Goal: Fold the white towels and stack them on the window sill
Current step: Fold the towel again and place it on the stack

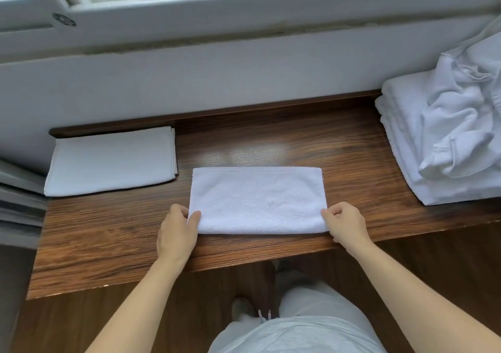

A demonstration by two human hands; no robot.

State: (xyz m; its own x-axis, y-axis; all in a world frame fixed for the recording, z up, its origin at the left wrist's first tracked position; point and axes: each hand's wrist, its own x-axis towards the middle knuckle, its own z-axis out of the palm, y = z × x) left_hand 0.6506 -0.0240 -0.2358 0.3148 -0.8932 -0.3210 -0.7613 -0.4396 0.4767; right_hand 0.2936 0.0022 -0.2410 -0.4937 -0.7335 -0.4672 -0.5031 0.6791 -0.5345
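We logged a white terry towel folded into a flat rectangle (257, 199) lying on the dark wood-grain window sill (108, 230), its folded edge toward the person. The left hand (177, 232) pinched the near-left corner — thumb on top, fingers curled against the side edge. The right hand (344, 224) gripped the near-right corner with curled fingers. Well left of the left hand's grip and farther back lay a thin folded white cloth (111, 160), flat against the wall. Right of the right hand's grip sat a stack of folded white towels (401, 135) with a crumpled white towel (466, 119) heaped on top.
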